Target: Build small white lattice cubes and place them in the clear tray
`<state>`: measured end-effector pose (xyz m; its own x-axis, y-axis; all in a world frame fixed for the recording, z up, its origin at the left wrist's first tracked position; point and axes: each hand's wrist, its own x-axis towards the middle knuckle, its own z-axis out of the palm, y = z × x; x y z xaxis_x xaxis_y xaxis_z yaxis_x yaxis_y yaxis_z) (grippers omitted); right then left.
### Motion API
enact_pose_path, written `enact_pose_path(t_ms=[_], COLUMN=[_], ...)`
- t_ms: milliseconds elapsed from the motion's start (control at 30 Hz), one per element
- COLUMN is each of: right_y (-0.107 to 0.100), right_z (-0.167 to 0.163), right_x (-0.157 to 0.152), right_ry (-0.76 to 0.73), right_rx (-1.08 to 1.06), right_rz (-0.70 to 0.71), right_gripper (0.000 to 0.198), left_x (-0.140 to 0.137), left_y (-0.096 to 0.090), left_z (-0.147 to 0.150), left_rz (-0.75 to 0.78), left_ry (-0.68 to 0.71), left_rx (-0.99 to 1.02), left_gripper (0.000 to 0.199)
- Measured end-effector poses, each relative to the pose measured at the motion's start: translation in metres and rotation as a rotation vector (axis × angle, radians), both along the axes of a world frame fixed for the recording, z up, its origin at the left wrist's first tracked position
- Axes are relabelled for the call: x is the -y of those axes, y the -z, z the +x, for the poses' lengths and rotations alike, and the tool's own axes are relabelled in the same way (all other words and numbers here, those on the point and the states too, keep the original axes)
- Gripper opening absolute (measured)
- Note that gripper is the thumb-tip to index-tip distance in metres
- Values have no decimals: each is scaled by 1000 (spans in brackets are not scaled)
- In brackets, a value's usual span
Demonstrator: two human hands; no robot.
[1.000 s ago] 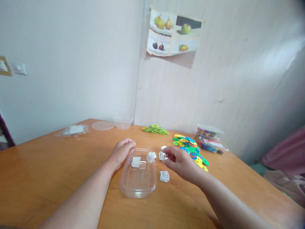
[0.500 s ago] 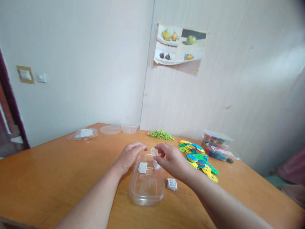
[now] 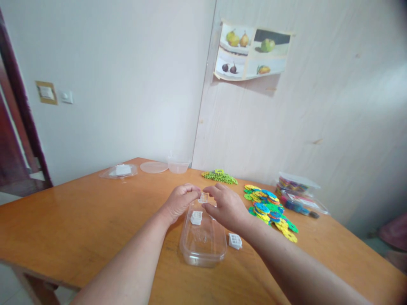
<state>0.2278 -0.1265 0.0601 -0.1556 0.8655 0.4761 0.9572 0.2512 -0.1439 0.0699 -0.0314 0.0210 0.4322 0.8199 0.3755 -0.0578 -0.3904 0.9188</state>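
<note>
A small white plastic lattice piece (image 3: 203, 198) is up above the far end of a clear plastic container (image 3: 203, 254). My left hand (image 3: 182, 202) pinches its left edge between thumb and fingers. My right hand (image 3: 228, 208) is close on the other side, thumb and forefinger spread apart around the piece; whether they touch it is hard to see. Inside the container sits a white slatted piece (image 3: 196, 217), and another is mostly hidden behind my right hand. One more white slatted piece (image 3: 235, 241) lies on the table, right of the container.
Colourful notched discs (image 3: 270, 209) are heaped to the right, with a green pile (image 3: 220, 176) further back. Lidded boxes (image 3: 299, 195) stand at the far right. Along the back left are a clear lid (image 3: 118, 171), a round lid (image 3: 154, 167) and a clear bowl (image 3: 178, 164) on the wooden table (image 3: 127, 220).
My left hand has come in to the lattice piece and closed on its edge. The fingers of my right hand have spread. The whole view has shifted slightly.
</note>
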Motion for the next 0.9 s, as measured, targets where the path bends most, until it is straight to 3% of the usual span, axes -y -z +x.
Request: enact_pose_path(t_ms=[333,567,900], right_y=[-5,-5,3], right_z=[-1,-11,-22], right_x=[-1,1,-9], right_ry=[5,9,18], right_rx=[39,300,446], right_rz=[-20,-192,-254], right_gripper=[27,25,30], left_x=[-1,-11,-10], left_y=[2,8,11], left_z=[1,2,4], left_rz=[-18,-7,0], left_ry=[-18,-159,-138], left_rx=[3,-46,-86], left_gripper=[24,22,22])
